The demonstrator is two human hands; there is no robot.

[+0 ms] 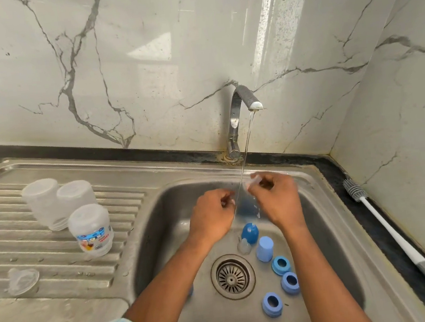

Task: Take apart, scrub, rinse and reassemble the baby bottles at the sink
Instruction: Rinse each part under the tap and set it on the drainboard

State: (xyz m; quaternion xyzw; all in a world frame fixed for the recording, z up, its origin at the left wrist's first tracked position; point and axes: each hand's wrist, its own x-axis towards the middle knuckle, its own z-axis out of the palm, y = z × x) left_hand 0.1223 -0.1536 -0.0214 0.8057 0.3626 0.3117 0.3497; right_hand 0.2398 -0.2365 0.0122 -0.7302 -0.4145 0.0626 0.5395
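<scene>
Both hands are over the steel sink basin [327,227], directly under the thin stream of water [245,157] from the curved chrome tap [237,110], so that the water falls on what they hold. The right hand [277,201] has curled fingers and pinches a small transparent teat [254,180] at the stream; I judge it is being rinsed. The left hand [212,213] is curled too, but whether it pinches the same piece I cannot tell. Three clear plastic bottles [91,231] stand upside down on the ribbed draining board [17,249], probably to drain, with another clear teat [22,280] near them. Three blue screw rings [290,283], a light blue cap [265,248] and a dark blue cap [250,232] lie in the basin beside the drain, seemingly waiting for their rinse. The white long-handled bottle brush [370,203] rests aside on the right counter
</scene>
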